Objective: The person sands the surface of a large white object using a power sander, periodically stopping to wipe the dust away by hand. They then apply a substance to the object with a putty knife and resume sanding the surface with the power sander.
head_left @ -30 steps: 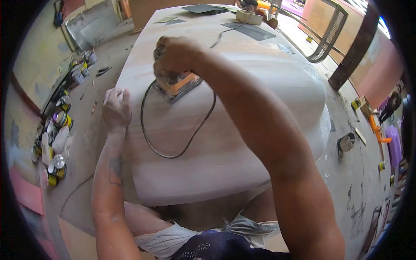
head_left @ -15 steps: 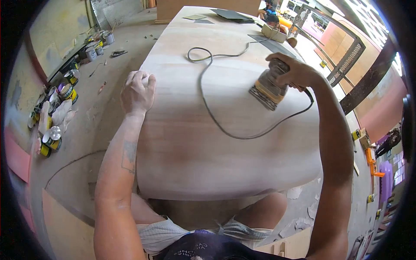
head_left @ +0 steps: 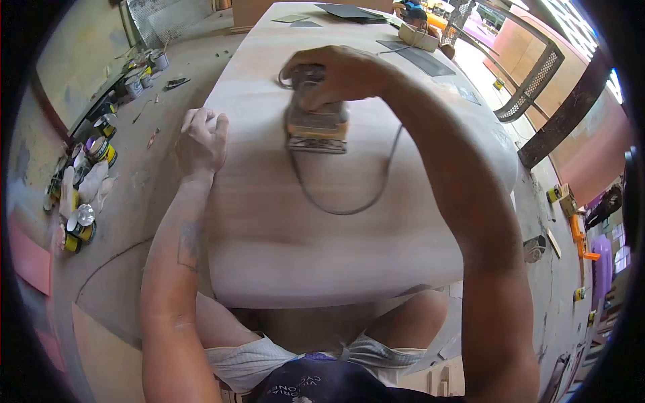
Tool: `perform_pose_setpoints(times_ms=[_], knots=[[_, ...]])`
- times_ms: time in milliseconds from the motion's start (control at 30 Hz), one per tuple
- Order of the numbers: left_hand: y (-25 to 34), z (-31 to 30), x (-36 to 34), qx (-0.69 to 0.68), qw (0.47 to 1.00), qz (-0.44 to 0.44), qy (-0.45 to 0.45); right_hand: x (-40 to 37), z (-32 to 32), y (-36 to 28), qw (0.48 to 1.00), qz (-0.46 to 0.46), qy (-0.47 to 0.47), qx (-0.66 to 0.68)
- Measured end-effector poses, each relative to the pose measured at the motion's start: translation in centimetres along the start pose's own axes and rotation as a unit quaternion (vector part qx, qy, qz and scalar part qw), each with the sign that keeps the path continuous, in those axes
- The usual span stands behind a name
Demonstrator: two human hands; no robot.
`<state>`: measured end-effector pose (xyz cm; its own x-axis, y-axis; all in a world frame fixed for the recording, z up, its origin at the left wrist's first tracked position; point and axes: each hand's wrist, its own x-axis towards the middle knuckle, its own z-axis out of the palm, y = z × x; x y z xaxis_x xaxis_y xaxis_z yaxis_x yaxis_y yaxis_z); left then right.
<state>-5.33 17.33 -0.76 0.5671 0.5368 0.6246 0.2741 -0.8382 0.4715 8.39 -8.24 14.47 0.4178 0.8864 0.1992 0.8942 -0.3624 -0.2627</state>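
A large, smooth pale panel [head_left: 269, 255] with whitish and brownish bands stretches away in front of me. My right hand [head_left: 336, 74] grips an electric sander [head_left: 317, 127] from above, near the middle of the panel, its flat pad down at the surface. The sander's dark cord [head_left: 349, 212] loops across the panel below it and passes behind my right forearm. At the panel's left edge, my left hand [head_left: 201, 141] is closed with curled fingers over the rim; the undersides of those fingers are hidden.
Dark sandpaper sheets [head_left: 353, 13] lie at the far end, with another dark sheet [head_left: 424, 62] near a beige box [head_left: 418, 36]. Paint cans [head_left: 102, 149] line the left wall. A metal-mesh frame [head_left: 537, 77] stands to the right. A person [head_left: 411, 12] is partly visible beyond the panel.
My right hand has moved the sander left across the panel, and its pad has turned to face me. The cord loop has shifted with it. My left hand stays at the edge.
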Motion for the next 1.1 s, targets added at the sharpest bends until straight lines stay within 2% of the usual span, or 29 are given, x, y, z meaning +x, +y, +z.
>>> perform_pose_setpoints(times_ms=[133, 200, 267, 433, 533, 633, 767, 967, 1000, 1100], knots=[[0.2, -0.2, -0.1, 0.004, 1.000, -0.002, -0.003, 0.6, 0.3, -1.4, 1.000, 0.003, -0.005, 0.017], [-0.2, 0.1, 0.0, -0.003, 1.000, 0.013, 0.005, -0.5, -0.2, -0.2, 1.000, -0.003, 0.005, 0.009], [-0.7, 0.5, 0.1, -0.020, 0.999, 0.038, 0.018, -2.4, -0.9, 1.5, 0.999, 0.033, -0.006, 0.026], [-0.8, 0.8, 0.0, -0.022, 0.999, 0.030, 0.020, -8.2, -3.2, 6.4, 0.997, 0.062, 0.005, 0.040], [-0.4, 0.7, -0.1, -0.013, 0.999, 0.018, 0.023, -10.6, -4.2, 7.0, 0.996, 0.081, 0.007, 0.036], [0.0, 0.3, -0.1, 0.008, 1.000, 0.009, 0.013, -10.6, -4.4, 6.6, 0.994, 0.103, -0.007, 0.027], [-0.2, 0.4, -0.1, 0.017, 1.000, 0.005, 0.011, -8.4, -3.3, 6.0, 0.998, 0.070, -0.003, -0.003], [-0.3, -0.1, 0.0, 0.023, 1.000, -0.004, -0.004, -5.3, -2.5, 1.9, 0.997, 0.080, -0.011, 0.004], [-0.1, -0.2, 0.0, 0.026, 1.000, -0.009, -0.012, -4.5, -2.5, 2.0, 0.999, 0.038, -0.026, 0.021], [-0.2, -0.2, 0.0, 0.017, 1.000, -0.009, -0.013, -2.4, -1.5, 1.7, 0.999, 0.008, -0.029, 0.013]])
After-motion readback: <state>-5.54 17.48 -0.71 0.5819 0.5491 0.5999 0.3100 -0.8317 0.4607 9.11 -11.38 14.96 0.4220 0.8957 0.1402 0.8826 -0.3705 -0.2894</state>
